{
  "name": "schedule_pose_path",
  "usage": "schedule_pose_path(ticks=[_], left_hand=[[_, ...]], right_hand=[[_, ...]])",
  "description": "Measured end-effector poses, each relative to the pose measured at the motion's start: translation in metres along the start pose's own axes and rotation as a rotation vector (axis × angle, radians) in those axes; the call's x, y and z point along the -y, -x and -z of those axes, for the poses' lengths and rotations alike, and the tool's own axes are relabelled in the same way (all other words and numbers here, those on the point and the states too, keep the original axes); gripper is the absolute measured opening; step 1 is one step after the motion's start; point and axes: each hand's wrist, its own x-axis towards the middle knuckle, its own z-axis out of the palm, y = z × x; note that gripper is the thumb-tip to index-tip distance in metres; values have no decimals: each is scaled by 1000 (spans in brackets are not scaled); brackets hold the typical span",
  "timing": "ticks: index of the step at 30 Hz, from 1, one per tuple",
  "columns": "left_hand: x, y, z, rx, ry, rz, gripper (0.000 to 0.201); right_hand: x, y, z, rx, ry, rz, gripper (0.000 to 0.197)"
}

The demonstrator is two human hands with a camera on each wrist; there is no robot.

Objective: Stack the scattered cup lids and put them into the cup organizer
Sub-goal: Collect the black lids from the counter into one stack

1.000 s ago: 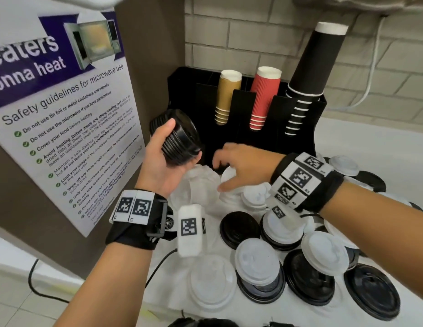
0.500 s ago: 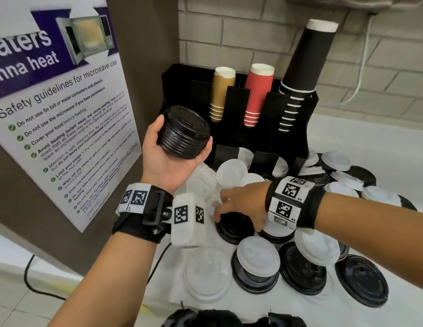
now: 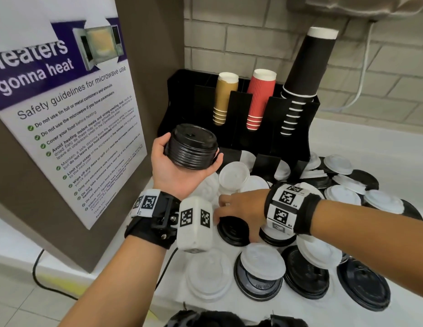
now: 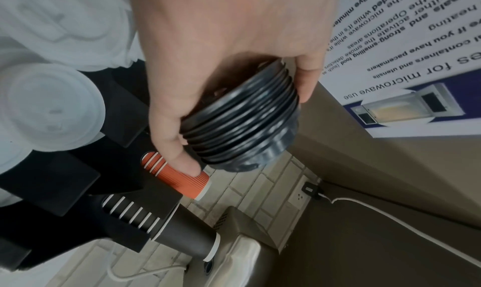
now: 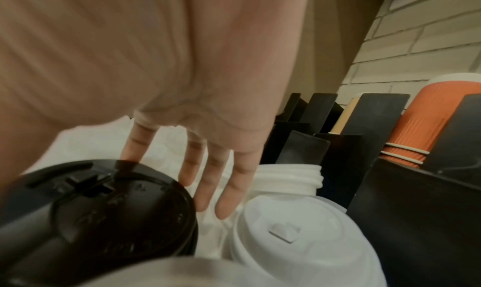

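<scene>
Head cam: left hand (image 3: pixel 179 171) grips a black lid stack (image 3: pixel 191 147); right hand (image 3: pixel 241 208), fingers straight, reaches over a black lid (image 3: pixel 231 231) on the counter (image 3: pixel 371 142).

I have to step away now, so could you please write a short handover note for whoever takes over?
Left hand: grips the stack of black lids, held up in front of the cup organizer.
Right hand: open, fingers reaching over a loose black lid on the counter; no grip yet.
Done: one black stack built.
Left: many black and white lids scattered; stack them and load the organizer.
</scene>
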Motion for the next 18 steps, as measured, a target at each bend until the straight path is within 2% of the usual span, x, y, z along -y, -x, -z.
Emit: schedule_pose_path(ticks=[4,6,9,12,15,18], left_hand=[[2,1,-4,22,17,-15,49],[2,2,-4,-8,-3,-24,55],[1,3,-3,-70,-58,-42,64],[0,2,1,-133,-53,-51,71],[2,0,5,-163,-70,-65,79],[13,0,6,-157,-96,-11,72]], right_hand=[[2,-4,-3,-58,37,-6,84],[1,-3,-3,-100,15,-30,82],[-9,13,10,-207,-192,-17,71],[-31,46,27,-395,-424,8,58],[-51,74,41,-617,-607,-58,46],[-58,81,50,-847,-781,-18,40]])
